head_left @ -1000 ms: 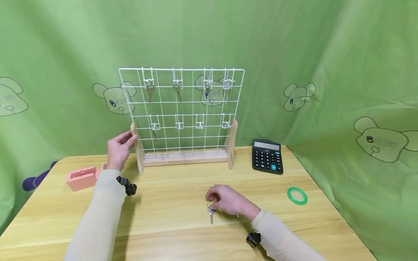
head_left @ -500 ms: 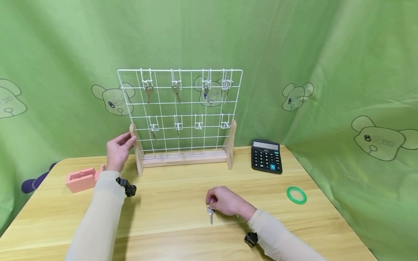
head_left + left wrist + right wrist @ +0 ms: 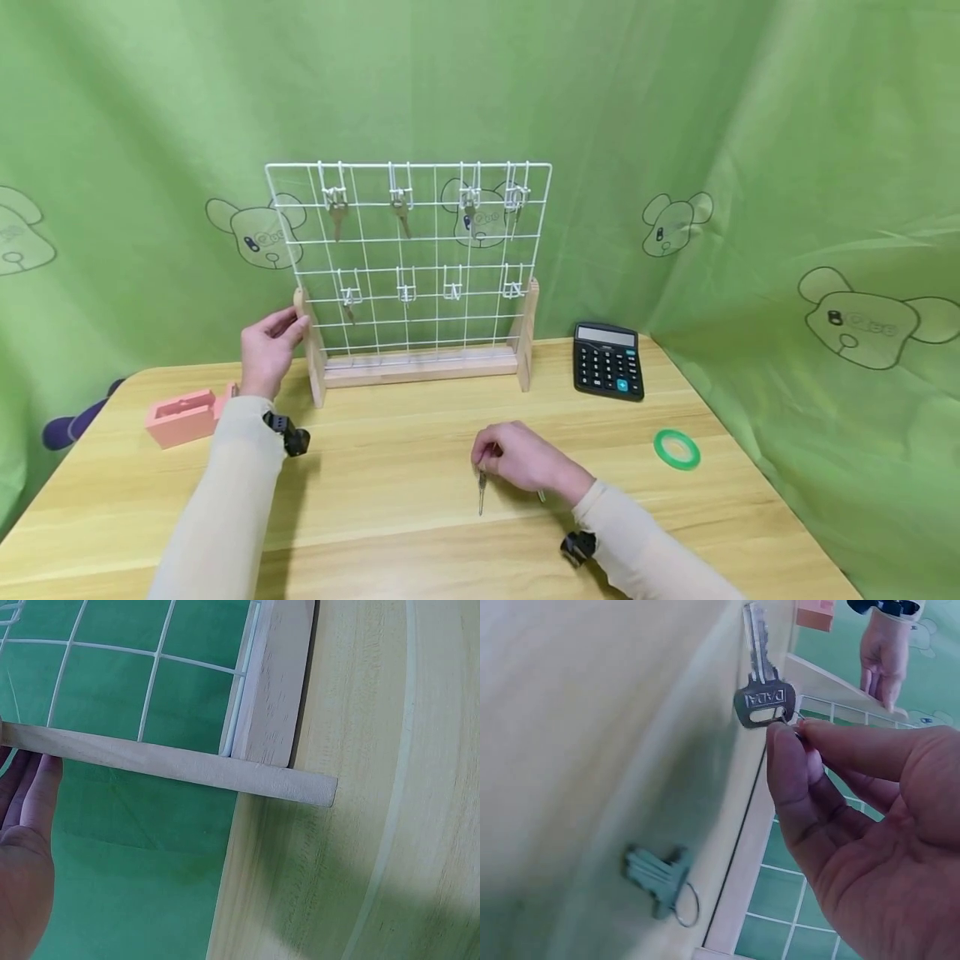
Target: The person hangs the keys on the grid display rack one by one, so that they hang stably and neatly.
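My left hand [image 3: 266, 354] grips the left wooden upright [image 3: 311, 358] of a white wire grid rack [image 3: 408, 250], thumb in front and fingers behind. Over the table's middle, thumb and fingertips of my right hand [image 3: 517, 457] pinch the thin metal ring of a silver key [image 3: 763, 679]. In the head view this key [image 3: 482, 493] hangs down almost edge-on. Below it in the right wrist view, another bunch of keys with a ring [image 3: 660, 879] lies on the table; my right wrist hides most of it in the head view. Keys [image 3: 337, 218] hang from the rack's upper hooks.
One key [image 3: 349, 312] hangs on the lower row's left hook; a bare hook [image 3: 452, 291] is farther right. Calculator [image 3: 608, 362] and green tape roll [image 3: 677, 450] lie on the right. At left is a pink tape dispenser [image 3: 182, 419]. Green curtain surrounds the table [image 3: 375, 533].
The key in my right hand has turned from showing its face to nearly edge-on. Both hands stay in place, while the head view has shifted slightly.
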Tool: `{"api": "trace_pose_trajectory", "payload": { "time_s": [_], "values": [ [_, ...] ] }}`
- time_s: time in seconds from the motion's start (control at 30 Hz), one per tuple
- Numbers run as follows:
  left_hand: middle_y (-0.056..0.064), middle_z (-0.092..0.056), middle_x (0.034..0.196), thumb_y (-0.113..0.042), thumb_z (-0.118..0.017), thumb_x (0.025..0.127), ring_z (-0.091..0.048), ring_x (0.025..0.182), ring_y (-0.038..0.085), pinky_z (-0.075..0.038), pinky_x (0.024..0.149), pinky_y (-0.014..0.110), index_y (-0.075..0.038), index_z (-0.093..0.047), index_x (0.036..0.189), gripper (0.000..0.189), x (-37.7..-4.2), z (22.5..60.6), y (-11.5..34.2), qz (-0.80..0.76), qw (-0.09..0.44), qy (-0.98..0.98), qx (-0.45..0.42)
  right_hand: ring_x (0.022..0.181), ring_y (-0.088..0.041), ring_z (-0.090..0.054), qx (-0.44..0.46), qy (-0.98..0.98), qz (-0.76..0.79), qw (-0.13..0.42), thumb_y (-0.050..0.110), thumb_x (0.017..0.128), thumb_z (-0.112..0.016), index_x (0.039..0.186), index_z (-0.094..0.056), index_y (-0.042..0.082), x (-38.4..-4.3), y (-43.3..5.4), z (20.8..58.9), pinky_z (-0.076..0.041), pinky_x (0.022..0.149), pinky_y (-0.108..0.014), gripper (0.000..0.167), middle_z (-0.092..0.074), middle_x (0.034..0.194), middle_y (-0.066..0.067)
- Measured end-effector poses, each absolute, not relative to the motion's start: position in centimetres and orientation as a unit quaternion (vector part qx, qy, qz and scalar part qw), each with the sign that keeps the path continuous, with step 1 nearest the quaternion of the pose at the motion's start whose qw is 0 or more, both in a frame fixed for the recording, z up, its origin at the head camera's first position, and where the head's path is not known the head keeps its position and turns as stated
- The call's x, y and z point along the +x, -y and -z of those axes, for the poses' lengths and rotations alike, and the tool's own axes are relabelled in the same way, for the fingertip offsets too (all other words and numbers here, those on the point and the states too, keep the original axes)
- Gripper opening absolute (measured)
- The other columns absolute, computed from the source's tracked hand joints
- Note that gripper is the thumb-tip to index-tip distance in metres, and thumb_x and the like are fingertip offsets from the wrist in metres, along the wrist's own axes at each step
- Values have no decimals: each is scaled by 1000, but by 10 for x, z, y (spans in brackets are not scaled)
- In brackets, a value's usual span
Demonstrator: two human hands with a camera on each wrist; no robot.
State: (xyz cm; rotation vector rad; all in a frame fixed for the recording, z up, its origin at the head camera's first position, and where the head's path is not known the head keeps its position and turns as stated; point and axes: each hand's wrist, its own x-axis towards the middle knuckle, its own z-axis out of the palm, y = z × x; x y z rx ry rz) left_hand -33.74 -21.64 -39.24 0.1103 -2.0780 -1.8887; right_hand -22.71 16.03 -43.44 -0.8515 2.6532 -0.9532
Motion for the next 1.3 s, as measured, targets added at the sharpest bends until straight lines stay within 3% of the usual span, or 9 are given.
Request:
{"api": "trace_pose_trajectory", "payload": {
  "time_s": [0.33,0.8,1.3],
  "values": [
    [23,-58,132,-17,-69,93,-61,115,27,-53,92,23,0,-57,133,45,-337,393,217,660,176,729,39,71,-9,-60,-274,-895,343,77,-4,88,-67,86,-70,9,-228,-163,422,-56,63,-24,13,-64,77,5],
    [21,-57,133,-19,-69,94,-60,116,27,-52,93,23,-1,-56,134,46,-336,391,216,658,167,732,47,74,-16,-60,-226,-880,415,34,-6,86,-68,89,-71,7,-237,-163,401,-57,66,-27,14,-65,80,-3],
    [19,-55,136,-19,-69,93,-58,120,26,-51,94,21,-3,-54,136,48,-337,393,217,669,161,724,48,77,-17,-62,-188,-876,443,12,-4,85,-71,88,-72,9,-250,-157,391,-58,69,-29,14,-66,81,0]
  ]
}}
